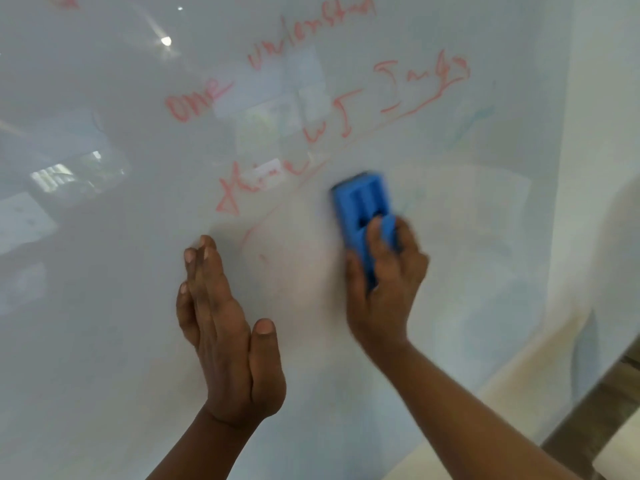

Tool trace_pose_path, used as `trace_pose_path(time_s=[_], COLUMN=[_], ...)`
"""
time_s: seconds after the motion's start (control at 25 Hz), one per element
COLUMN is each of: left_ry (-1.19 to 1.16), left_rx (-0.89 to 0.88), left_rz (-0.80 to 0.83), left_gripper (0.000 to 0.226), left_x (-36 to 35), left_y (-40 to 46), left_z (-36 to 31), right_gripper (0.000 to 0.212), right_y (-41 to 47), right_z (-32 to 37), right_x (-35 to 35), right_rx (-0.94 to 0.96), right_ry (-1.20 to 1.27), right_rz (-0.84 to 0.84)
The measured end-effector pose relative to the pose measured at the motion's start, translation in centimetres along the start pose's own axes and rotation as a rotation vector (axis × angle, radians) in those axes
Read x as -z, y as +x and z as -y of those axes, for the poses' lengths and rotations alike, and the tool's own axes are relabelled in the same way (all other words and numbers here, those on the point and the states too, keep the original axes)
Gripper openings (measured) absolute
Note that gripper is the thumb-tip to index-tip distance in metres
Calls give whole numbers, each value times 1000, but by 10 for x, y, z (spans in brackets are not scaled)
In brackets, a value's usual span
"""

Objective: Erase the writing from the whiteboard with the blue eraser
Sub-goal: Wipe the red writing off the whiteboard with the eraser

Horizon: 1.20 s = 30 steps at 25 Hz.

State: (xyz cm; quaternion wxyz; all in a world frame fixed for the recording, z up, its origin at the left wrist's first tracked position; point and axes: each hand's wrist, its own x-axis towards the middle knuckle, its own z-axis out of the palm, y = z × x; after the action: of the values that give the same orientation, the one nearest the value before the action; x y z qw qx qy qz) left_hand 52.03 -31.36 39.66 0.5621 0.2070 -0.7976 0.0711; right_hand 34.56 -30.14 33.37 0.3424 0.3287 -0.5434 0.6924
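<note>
The right hand [382, 282] is clamped on the blue plastic block eraser [363, 209], pressed to the glossy whiteboard [104, 341] below the red marker writing [311, 98]; the left hand [225, 334] rests flat, fingers together. Wiping is underway; upward strokes likely come next.

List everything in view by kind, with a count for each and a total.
Whiteboard: 1
Blue eraser, held in the right hand: 1
Hands, counting the empty left hand: 2
Total: 4
</note>
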Motion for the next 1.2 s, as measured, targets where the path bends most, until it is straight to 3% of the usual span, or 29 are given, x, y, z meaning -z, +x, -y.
trace_pose_path(time_s=[0.08,0.24,0.44,0.56,0.6,0.72,0.84,0.88,1.04,1.2], left_ry=[-51,-13,-5,-42,-60,-148,-224,-224,-243,-293], left_rx=[36,32,29,24,22,20,-6,-32,-62,-22], left_rz=[-26,-64,-72,-40,-31,-7,18,29,61,-1], left_gripper=[82,79,79,82,82,75,70,71,75,77], left_x=[-9,-17,-19,-16,-14,-8,7,14,35,44], left_y=[5,8,7,8,7,4,6,7,20,33], left_z=[-10,-10,-14,-11,-11,-9,0,4,15,16], right_gripper=[43,46,45,47,46,47,39,38,47,44], right_y=[-6,80,43,75,71,7,12,29,51,-3], right_z=[-17,-51,-28,-23,-7,54,51,44,64,90], right_x=[18,18,16,10,5,-2,9,9,-7,-4], right_rx=[117,-189,37,-314,-306,138,526,555,272,597], right_ry=[22,39,84,82,98,143,139,108,106,125], right_rz=[79,-109,23,-133,-145,100,248,211,33,237])
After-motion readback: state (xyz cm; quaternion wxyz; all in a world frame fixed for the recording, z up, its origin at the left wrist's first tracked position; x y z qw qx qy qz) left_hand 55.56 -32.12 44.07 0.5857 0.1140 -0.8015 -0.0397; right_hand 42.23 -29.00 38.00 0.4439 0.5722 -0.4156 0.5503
